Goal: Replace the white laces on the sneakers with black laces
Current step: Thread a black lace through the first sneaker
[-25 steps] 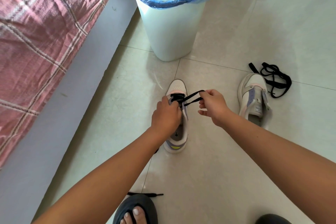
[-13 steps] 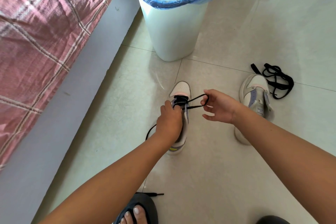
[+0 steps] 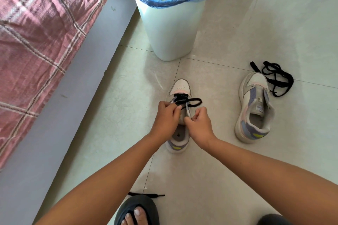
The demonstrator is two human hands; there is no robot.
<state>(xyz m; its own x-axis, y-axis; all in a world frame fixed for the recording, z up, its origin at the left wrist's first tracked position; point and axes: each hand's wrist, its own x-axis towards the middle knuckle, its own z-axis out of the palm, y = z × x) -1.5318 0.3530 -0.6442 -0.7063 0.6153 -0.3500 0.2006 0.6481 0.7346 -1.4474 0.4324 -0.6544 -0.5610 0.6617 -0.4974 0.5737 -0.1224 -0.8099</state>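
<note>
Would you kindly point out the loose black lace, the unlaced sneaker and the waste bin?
loose black lace point(image 3: 278, 78), head view, middle of the tangle on the floor.
unlaced sneaker point(image 3: 255, 80), head view, white toe cap.
waste bin point(image 3: 170, 29), head view, white side wall.

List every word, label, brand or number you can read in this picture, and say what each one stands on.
No text can be read.
Tongue label of the unlaced sneaker: a small patch with marks, too blurred to read.
Sneaker being laced, bin, bedcover: no writing shows.
</note>
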